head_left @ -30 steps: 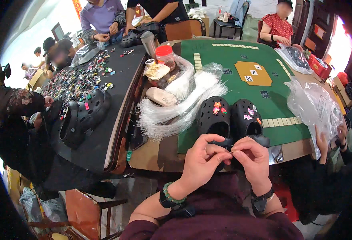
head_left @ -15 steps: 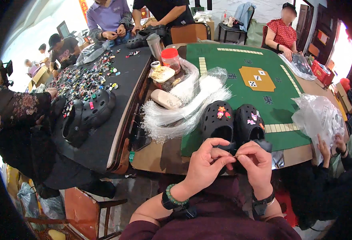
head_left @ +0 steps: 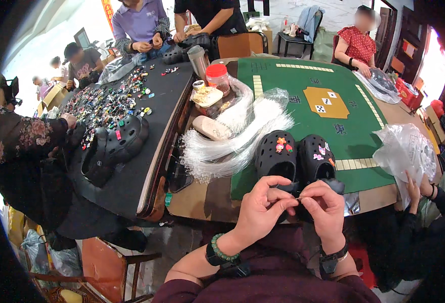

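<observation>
In front of my chest, my left hand (head_left: 261,208) and my right hand (head_left: 326,206) meet, each in a pinch of thumb and fingertips. Something thin and tiny shows between them, too small to name. Just beyond my fingers a pair of black clogs stands on the green mat, toes pointing away. The left clog (head_left: 266,160) carries an orange flower charm, a figure charm and a strawberry charm; the right clog (head_left: 308,151) has pink and white charms and an orange one. My fingers partly cover their heel ends.
Left of the clogs lies a bundle of white plastic strands (head_left: 222,157), by a red-lidded jar (head_left: 217,80) and a steel tumbler (head_left: 198,61). Loose charms (head_left: 101,103) cover the black table beside a black clog (head_left: 101,160). At right, another person's hands hold a clear plastic bag (head_left: 405,151).
My hands keep the same pinch, nearly still. The view has shifted slightly. At right, the other person's hands have moved a little on the plastic bag.
</observation>
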Available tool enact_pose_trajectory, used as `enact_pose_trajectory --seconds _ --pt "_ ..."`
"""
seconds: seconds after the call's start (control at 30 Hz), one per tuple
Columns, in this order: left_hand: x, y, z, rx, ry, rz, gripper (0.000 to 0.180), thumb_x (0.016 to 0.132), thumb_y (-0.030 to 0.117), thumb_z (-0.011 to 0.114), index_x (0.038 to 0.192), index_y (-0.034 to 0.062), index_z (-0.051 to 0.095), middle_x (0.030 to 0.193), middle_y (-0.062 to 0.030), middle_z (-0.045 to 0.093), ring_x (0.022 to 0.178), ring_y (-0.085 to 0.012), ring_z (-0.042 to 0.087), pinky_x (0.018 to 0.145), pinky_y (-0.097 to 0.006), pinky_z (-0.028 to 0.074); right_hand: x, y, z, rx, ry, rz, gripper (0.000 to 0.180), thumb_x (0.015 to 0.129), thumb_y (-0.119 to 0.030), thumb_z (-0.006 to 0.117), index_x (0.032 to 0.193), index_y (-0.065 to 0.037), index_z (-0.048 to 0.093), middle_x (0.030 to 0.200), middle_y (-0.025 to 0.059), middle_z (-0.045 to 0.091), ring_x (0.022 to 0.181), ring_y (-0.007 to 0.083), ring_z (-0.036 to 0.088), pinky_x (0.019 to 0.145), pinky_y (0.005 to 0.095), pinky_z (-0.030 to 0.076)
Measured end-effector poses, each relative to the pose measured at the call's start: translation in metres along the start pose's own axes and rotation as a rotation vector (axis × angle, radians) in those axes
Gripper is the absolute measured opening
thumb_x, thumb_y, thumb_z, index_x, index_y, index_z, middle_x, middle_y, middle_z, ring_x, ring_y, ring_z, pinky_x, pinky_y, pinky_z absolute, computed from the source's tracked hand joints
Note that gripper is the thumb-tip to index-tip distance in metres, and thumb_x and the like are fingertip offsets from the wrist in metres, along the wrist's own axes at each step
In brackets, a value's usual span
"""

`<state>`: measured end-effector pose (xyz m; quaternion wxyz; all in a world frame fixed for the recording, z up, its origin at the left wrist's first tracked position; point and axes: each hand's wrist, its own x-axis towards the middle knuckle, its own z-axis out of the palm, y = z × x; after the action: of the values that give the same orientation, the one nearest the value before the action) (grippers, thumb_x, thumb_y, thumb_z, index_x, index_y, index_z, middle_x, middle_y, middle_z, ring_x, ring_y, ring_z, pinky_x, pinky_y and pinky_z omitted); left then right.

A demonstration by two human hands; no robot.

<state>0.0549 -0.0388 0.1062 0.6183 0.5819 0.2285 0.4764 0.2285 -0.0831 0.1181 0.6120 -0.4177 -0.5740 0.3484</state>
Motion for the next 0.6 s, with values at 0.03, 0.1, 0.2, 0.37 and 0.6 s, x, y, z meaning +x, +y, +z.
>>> enact_pose_trajectory --seconds 0.03,0.1,0.2,0.37,0.6 --pt "-0.0001 0.0006 0.0003 -0.01 0.003 0.0 0.037 0.094 -0.006 0.062 0.126 -0.0013 0.044 0.093 -0.0157 0.071 0.081 -0.0187 0.07 0.075 -0.029 0.056 -0.0004 -0.0011 -0.001 -0.022 -0.009 0.014 0.009 0.088 -0.001 0.071 0.097 0.0 0.071 0.096 0.0077 0.066 0.083 0.0102 0.06 0.068 0.0212 0.044" --pt "-0.0002 0.0015 0.0008 -0.02 0.007 -0.001 0.037 0.094 -0.006 0.062 0.125 -0.0014 0.044 0.093 -0.0158 0.071 0.081 -0.0189 0.07 0.075 -0.029 0.056 -0.0007 -0.0017 -0.0014 -0.044 -0.018 0.03 0.009 0.088 -0.001 0.071 0.097 0.0 0.071 0.096 0.0075 0.066 0.083 0.0098 0.06 0.066 0.0207 0.043" --pt "-0.0003 0.0019 0.0009 -0.016 0.0 -0.015 0.037 0.093 -0.007 0.062 0.125 -0.0014 0.044 0.093 -0.0158 0.071 0.081 -0.0192 0.07 0.076 -0.029 0.056 -0.0007 -0.0007 -0.0006 -0.042 -0.015 -0.007 0.009 0.088 -0.002 0.071 0.097 0.0 0.071 0.096 0.0074 0.066 0.081 0.0088 0.059 0.064 0.0201 0.041" --pt "-0.0009 0.0011 0.0003 -0.003 -0.013 -0.017 0.036 0.094 -0.007 0.062 0.125 -0.0014 0.045 0.093 -0.0156 0.071 0.081 -0.0188 0.07 0.076 -0.029 0.056 -0.0006 0.002 0.0001 -0.016 -0.011 -0.029 0.009 0.088 -0.002 0.072 0.097 -0.001 0.071 0.097 0.0071 0.066 0.08 0.0082 0.058 0.063 0.0199 0.04" --pt "-0.0009 -0.0005 0.0002 -0.028 0.002 -0.009 0.036 0.094 -0.007 0.062 0.125 -0.0015 0.045 0.093 -0.0151 0.071 0.081 -0.018 0.069 0.076 -0.029 0.056 -0.0019 0.0015 -0.0016 -0.106 -0.04 0.03 0.008 0.088 -0.001 0.071 0.096 0.0 0.071 0.096 0.0078 0.066 0.084 0.0112 0.06 0.069 0.0216 0.044"
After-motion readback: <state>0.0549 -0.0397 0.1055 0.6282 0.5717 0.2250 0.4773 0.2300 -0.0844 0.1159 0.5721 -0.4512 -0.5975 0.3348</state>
